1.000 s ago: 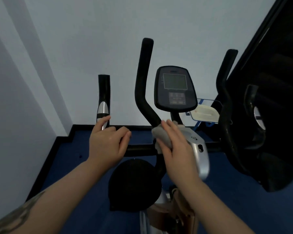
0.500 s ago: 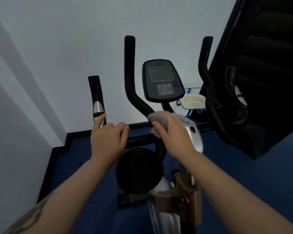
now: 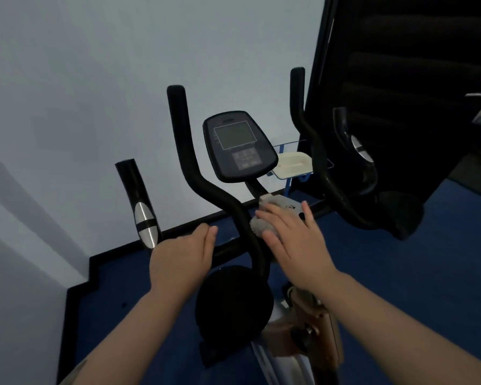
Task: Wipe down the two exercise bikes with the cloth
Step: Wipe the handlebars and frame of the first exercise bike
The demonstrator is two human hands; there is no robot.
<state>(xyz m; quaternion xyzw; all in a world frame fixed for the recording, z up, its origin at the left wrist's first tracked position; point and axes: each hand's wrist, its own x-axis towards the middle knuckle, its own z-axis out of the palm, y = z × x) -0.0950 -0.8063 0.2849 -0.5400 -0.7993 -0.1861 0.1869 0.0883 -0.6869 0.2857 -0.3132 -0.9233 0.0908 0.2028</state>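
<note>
Now right hand (image 3: pixel 297 243) presses cloth (image 3: pixel 261 227) against bike (image 3: pixel 233 215); left hand (image 3: pixel 182 257) rests on handlebar (image 3: pixel 228 250)

Both hands (image 3: pixel 182 257) (image 3: pixel 295 240) forward, fingers (image 3: pixel 272 218) extended

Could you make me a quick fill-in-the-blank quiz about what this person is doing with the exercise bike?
1. The right hand presses a grey ____ against the bike's silver housing.
2. The left hand rests on the black ____, holding nothing else.
3. The console screen is ____, showing no figures.
4. The floor under the bike is coloured ____.

Missing words: cloth; handlebar; dark; blue
</note>
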